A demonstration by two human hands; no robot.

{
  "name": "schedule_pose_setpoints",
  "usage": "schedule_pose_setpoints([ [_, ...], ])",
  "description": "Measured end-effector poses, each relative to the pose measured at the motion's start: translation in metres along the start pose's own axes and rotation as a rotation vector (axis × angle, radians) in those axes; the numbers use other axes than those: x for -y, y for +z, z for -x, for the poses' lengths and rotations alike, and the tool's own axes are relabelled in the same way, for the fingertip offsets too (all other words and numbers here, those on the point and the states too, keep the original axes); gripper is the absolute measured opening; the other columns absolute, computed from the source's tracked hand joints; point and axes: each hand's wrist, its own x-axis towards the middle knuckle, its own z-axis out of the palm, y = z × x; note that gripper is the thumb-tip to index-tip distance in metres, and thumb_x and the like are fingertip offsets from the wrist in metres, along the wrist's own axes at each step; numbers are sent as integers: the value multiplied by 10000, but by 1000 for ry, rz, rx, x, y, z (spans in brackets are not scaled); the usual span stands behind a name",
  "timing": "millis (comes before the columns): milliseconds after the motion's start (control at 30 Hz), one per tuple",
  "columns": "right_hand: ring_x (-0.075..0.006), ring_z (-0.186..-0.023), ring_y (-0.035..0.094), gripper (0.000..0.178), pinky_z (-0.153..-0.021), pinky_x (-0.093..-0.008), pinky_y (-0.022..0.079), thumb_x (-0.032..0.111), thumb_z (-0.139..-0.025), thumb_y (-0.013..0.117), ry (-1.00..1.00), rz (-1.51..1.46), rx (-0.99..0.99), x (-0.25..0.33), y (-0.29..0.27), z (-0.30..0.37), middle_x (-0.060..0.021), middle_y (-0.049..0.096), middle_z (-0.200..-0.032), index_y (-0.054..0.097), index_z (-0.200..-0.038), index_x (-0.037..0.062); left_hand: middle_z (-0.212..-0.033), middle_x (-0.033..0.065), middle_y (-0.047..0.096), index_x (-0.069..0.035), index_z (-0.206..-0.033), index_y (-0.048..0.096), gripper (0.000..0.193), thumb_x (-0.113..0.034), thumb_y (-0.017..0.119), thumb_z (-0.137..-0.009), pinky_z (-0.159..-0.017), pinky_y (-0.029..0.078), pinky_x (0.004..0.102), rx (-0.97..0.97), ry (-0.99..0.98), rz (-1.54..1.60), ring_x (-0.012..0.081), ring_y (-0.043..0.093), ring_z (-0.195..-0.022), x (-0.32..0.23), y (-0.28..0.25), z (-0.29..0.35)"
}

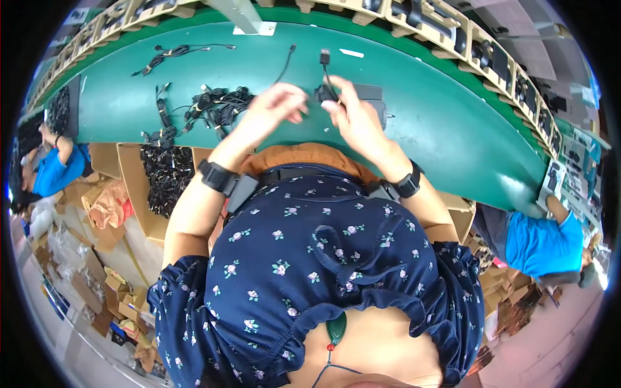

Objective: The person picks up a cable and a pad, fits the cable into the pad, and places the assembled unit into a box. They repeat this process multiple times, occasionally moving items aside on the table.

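Note:
My right hand pinches a bundled black cable over the green table. The cable's flat rectangular plug points away from me, above my fingers. To its left, my left hand has curled fingers, slightly smeared by motion. A thin black cable end with a small plug reaches out beyond that hand. Whether the left fingers grip it cannot be made out. A heap of tied black cables lies left of my left hand.
More tied cables and a loose one lie farther left on the green table. A dark flat device sits behind my right hand. Tan trays line the far edge. A cardboard box of cables stands below; co-workers flank me.

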Motion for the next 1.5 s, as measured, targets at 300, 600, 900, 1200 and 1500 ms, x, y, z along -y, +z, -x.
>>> schedule_pose_setpoints([
  [300, -127, -543, 469, 282, -533, -266, 416, 256, -929, 469, 4, 264, -807, -104, -144, -14, -42, 535, -637, 583, -1063, 35, -1060, 211, 514, 3, -1159, 463, 480, -100, 660, -734, -879, 400, 433, -818, 48, -1422, 395, 487, -1015, 84, -182, 56],
  [600, -409, -836, 573, 395, -746, -469, 431, 333, -913, 412, 302, 587, -968, -160, -309, -24, -242, 610, -829, 615, -906, -5, -995, 190, 491, -80, -1026, 484, 319, -216, 648, -788, -755, 450, 438, -746, -16, -1472, 383, 530, -880, 70, -162, 57],
  [900, -412, -787, 596, 315, -744, -445, 472, 237, -858, 457, 341, 896, -468, -191, -390, -42, -249, 619, -869, 632, -863, -24, -985, 180, 472, -95, -1046, 466, 317, -186, 641, -797, -707, 466, 441, -688, -71, -1474, 391, 526, -856, 67, -165, 55],
  [1200, -357, -839, 621, 301, -750, -457, 480, 279, -852, 463, 522, 1219, -497, -143, -349, -55, -175, 647, -893, 651, -858, 44, -976, 184, 470, -77, -1024, 462, 320, -155, 652, -779, -697, 467, 447, -666, -175, -1489, 396, 528, -853, 60, -164, 64],
  [1500, -431, -963, 499, 279, -805, -461, 391, 236, -875, 480, 136, 554, -1207, -236, -315, -88, -294, 520, -987, 446, -995, -13, -971, 184, 468, -86, -1034, 455, 328, -144, 650, -777, -687, 461, 448, -678, -143, -1491, 398, 530, -842, 56, -159, 54],
])
